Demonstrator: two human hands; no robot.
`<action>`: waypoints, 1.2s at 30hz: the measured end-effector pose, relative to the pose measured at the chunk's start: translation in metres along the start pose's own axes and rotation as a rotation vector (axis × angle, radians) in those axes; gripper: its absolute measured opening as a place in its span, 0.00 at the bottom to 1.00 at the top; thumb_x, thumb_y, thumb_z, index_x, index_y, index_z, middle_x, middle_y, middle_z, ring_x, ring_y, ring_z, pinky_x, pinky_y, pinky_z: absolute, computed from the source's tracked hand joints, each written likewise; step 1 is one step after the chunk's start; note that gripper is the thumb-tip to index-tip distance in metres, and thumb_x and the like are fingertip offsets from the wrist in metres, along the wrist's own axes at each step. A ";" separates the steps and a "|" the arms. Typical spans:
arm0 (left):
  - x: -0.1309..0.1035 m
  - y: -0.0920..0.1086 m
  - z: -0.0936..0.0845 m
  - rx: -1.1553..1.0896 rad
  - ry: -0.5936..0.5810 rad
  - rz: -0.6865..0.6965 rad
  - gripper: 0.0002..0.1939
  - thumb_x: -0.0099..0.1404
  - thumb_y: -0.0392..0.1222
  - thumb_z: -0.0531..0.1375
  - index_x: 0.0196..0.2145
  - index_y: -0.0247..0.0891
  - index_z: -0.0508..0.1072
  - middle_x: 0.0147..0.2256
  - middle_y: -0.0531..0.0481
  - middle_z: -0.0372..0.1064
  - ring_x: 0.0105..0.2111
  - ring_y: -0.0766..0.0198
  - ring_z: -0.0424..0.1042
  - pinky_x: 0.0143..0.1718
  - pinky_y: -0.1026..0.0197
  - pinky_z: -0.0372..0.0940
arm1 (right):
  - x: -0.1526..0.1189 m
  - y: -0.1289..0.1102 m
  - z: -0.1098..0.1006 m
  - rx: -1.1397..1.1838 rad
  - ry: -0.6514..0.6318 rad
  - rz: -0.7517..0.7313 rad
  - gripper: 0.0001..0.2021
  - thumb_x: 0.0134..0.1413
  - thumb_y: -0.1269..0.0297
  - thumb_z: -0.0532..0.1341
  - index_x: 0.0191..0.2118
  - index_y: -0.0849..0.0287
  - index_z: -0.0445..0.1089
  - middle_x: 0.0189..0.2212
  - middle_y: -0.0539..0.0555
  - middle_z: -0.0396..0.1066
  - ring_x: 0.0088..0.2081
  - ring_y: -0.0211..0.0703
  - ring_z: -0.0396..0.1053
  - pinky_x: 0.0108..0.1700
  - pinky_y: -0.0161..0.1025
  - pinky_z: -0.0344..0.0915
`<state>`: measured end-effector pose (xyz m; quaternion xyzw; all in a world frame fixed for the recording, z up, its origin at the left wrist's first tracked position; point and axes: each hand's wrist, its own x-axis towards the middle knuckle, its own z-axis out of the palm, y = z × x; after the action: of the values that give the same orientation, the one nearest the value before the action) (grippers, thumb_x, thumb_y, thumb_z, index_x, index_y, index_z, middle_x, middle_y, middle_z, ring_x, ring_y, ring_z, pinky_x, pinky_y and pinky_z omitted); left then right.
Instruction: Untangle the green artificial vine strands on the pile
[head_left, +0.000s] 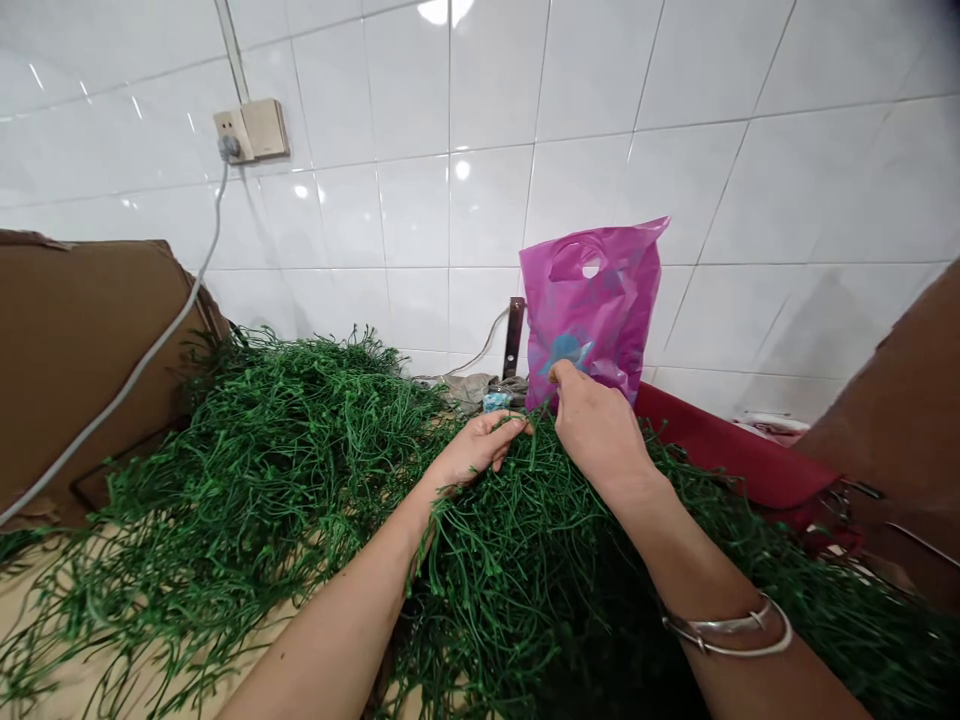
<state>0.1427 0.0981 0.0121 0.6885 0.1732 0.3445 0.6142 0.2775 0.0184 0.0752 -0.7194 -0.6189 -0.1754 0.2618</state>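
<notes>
Thin green stems with small knobbed tips, which look like artificial greenery, form a heap under both of my hands. My left hand is closed at the heap's upper edge, with thumb and forefinger pinched on a green stem. Just to its right, my right hand has its fingers curled down, in front of the lower part of a pink plastic bag. What its fingertips hold is hidden from me. The bag stands upright against the wall, with a cut-out handle at its top. A silver bangle is on my right wrist.
More greenery is piled to the left, beside a cardboard box. A grey cable runs from a wall socket across that box. Red material and another brown box are at the right. White tiles cover the wall behind.
</notes>
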 end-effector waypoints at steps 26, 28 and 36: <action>-0.007 -0.006 -0.004 -0.059 0.030 0.052 0.27 0.55 0.64 0.66 0.34 0.38 0.65 0.13 0.66 0.50 0.14 0.74 0.48 0.19 0.66 0.46 | 0.002 0.021 -0.043 0.411 -0.170 -0.018 0.15 0.59 0.53 0.57 0.30 0.58 0.75 0.28 0.52 0.74 0.30 0.41 0.67 0.35 0.42 0.60; -0.006 -0.007 -0.004 -0.053 0.037 0.060 0.26 0.55 0.64 0.65 0.34 0.38 0.66 0.13 0.66 0.50 0.13 0.74 0.48 0.19 0.67 0.46 | 0.002 0.019 -0.036 0.488 -0.223 -0.014 0.19 0.56 0.47 0.59 0.29 0.58 0.74 0.27 0.52 0.73 0.29 0.41 0.66 0.33 0.41 0.60; -0.006 -0.011 -0.002 -0.067 0.068 0.095 0.26 0.57 0.63 0.65 0.36 0.37 0.68 0.13 0.66 0.51 0.13 0.74 0.49 0.19 0.66 0.46 | 0.007 0.009 -0.020 0.454 -0.284 0.014 0.06 0.51 0.64 0.59 0.28 0.59 0.72 0.25 0.51 0.73 0.28 0.39 0.66 0.31 0.38 0.60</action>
<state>0.1391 0.0980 0.0000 0.6627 0.1495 0.4021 0.6138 0.2890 0.0111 0.0935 -0.6640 -0.6679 0.0727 0.3282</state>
